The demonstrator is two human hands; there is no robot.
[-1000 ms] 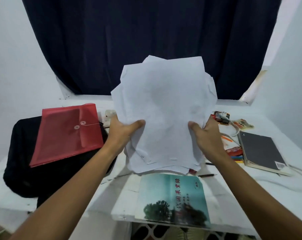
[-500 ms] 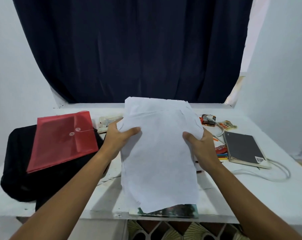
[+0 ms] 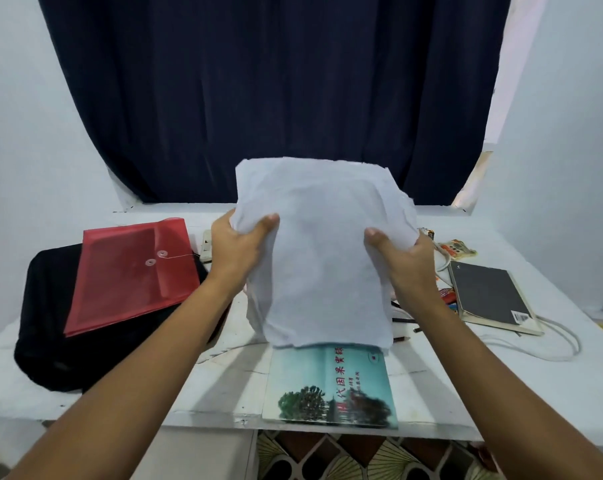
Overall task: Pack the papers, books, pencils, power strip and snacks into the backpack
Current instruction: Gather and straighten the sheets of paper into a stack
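Both of my hands are gripping the stack of papers point(image 3: 324, 258), holding it above the counter point(image 3: 500, 382): left hand point(image 3: 239, 247) pinching its 9 o'clock edge, right hand point(image 3: 402, 259) its 3 o'clock edge. Below it, at 6 o'clock, a teal book point(image 3: 331, 386) is lying flat. At 9 o'clock a red envelope point(image 3: 133, 271) is resting on the black backpack point(image 3: 50, 341); at 3 o'clock a grey book point(image 3: 490, 296) is lying.

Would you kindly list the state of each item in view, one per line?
Papers: stacked, held upright above the table.
Left hand: grips the stack's left edge.
Right hand: grips its right edge.
Red envelope: flap closed, lying on the backpack.
Backpack: lying flat.
Teal book: closed.
Dark book: closed.
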